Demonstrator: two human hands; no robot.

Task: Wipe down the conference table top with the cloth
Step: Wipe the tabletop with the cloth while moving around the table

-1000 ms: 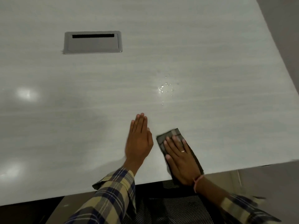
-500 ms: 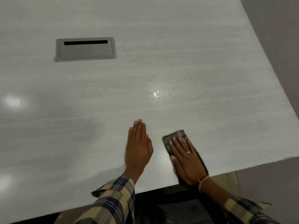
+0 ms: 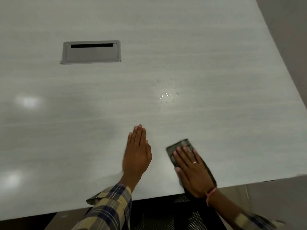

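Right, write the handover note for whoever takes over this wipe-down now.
Left hand: flat on the table, palm down, fingers together, holding nothing.
Right hand: flat, pressing the cloth onto the table near the front edge.
Droplets: a small wet patch beyond the cloth, towards the middle of the table, not yet wiped.
Cable hatch: set in the table, far left, lid down.
Done: I cannot tell from the surface how much has been wiped.
Left: push the cloth forward through the droplets, then probably cover the rest of the top, working around the hatch.
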